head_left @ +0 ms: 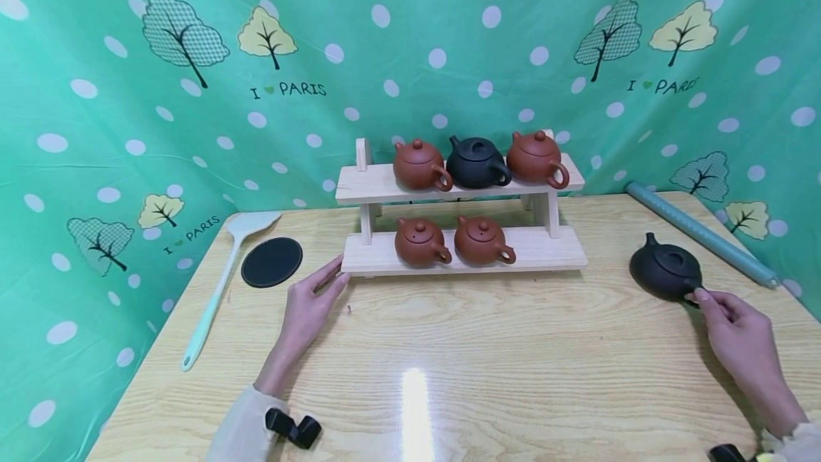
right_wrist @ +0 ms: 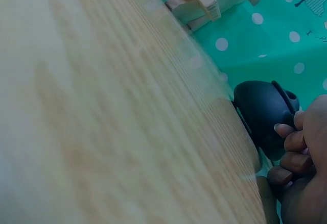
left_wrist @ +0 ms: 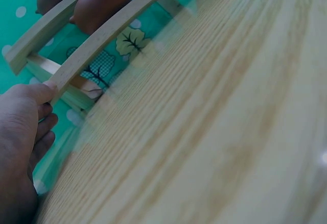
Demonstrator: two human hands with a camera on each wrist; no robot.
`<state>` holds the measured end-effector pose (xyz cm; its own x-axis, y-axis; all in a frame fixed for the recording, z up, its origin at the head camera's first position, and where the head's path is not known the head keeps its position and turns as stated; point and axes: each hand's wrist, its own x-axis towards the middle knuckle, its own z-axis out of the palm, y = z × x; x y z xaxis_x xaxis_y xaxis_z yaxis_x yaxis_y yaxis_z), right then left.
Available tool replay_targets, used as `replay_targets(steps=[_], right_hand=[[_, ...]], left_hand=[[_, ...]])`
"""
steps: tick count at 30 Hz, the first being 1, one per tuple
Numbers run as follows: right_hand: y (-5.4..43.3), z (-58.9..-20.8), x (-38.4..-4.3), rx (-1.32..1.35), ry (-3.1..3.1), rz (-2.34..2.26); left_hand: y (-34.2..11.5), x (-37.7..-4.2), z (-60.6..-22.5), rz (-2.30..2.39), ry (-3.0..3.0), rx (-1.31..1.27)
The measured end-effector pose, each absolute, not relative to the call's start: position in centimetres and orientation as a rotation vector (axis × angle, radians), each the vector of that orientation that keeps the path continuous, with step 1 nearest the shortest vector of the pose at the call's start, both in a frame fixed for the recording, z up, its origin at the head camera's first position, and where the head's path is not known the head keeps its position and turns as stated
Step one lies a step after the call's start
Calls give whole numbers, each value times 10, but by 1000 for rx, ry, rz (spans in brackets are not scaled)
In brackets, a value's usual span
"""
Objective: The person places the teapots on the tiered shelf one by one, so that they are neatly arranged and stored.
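My right hand (head_left: 744, 337) pinches the handle of a black teapot (head_left: 663, 271) at the right of the table, its spout pointing away. In the right wrist view the curled fingers (right_wrist: 294, 160) come up against the dark pot (right_wrist: 263, 109). At the left end of a two-tier wooden shelf (head_left: 545, 252), my left hand (head_left: 311, 305) grips the corner of the lower board. The left wrist view has the thumb on the board's end (left_wrist: 64, 76). On the top tier a black teapot (head_left: 477, 162) stands between two brown teapots; two more brown teapots (head_left: 420, 242) sit below.
A round black coaster (head_left: 272, 262) and a white spatula with a mint handle (head_left: 208, 323) lie on the left of the table. Along the right edge lies a teal roll (head_left: 702, 234). A green dotted cloth (head_left: 436, 34) hangs behind and at both sides.
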<state>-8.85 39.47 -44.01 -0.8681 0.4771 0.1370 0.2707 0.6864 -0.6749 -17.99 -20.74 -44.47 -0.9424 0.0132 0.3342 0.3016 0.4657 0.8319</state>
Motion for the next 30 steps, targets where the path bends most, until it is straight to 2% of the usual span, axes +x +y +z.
replay_targets(steps=[30], right_hand=[[392, -438, -83, -430, -2469, 1109]], left_hand=[[-207, -179, -443, -1493, -2433, -264]])
